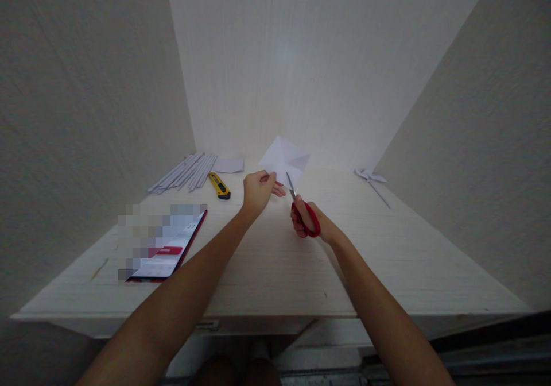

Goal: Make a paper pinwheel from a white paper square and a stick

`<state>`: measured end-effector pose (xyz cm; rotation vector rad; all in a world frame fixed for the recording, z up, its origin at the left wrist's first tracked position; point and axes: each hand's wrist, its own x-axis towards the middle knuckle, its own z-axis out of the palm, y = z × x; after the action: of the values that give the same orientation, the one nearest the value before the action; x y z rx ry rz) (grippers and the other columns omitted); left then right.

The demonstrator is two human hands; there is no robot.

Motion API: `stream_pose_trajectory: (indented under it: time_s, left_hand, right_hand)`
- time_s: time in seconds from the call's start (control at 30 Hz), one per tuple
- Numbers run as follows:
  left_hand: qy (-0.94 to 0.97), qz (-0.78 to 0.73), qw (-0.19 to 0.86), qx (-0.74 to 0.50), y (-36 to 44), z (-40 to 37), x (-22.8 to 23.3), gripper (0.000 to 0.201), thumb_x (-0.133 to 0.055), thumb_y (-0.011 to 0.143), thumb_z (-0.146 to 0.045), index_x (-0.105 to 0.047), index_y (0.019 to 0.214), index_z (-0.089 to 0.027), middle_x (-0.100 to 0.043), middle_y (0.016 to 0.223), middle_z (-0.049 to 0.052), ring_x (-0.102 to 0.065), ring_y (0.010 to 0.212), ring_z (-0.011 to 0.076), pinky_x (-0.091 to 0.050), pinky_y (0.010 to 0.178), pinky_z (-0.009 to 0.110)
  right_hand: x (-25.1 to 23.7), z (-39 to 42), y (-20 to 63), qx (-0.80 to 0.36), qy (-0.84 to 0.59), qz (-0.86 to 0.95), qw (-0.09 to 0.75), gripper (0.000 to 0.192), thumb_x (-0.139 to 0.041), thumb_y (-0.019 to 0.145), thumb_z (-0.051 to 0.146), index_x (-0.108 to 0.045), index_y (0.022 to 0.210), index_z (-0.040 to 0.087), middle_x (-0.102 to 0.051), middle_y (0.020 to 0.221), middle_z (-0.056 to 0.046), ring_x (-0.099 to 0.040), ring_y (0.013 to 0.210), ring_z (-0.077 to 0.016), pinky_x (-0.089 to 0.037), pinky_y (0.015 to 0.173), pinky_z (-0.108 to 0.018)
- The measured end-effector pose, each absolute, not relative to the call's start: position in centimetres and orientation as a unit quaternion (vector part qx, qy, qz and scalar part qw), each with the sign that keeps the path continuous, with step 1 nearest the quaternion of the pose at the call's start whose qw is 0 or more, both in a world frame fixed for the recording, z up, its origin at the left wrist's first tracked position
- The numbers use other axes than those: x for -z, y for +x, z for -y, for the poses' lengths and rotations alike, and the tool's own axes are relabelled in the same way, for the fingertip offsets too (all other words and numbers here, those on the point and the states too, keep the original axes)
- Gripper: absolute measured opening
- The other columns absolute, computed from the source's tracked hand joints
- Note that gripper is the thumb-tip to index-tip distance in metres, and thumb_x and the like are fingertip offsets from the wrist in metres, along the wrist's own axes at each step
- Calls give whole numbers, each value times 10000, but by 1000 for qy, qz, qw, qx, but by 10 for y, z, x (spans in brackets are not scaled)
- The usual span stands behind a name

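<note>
My left hand (259, 192) pinches the near left edge of a white square of paper (279, 155), which is held up above the table and shows crossing fold lines. Red-handled scissors (310, 223) are gripped in my right hand (303, 213), its fingers wrapped round the handles. Their blades point up and away, at the paper's near right corner. One blade lies in front of the sheet; whether the blades have cut into it I cannot tell.
On the white table (275, 271) lie a bundle of thin paper sticks (185, 173), flat paper (229, 165), a yellow utility knife (219, 186) and a partly blurred phone or tablet (172, 259). A paper pinwheel (371, 176) lies far right. Walls enclose three sides.
</note>
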<state>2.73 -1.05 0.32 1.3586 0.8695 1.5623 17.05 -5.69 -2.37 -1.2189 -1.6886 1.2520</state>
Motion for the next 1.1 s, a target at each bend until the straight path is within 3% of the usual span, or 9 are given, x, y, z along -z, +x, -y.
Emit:
stream_pose_trajectory:
  time_s: [1.1]
  left_hand:
    - [551,-352,426,-625,28,11,-1,223,-499,760,-203,-484,555,-116,-646,542,87,-598,415,132,-475,402,208]
  right_hand:
    - [19,60,169,-431,-513,662,337,592,-278,728,733,-376,528,185,-377,369,32,-380,285,-73,-256,304,-203]
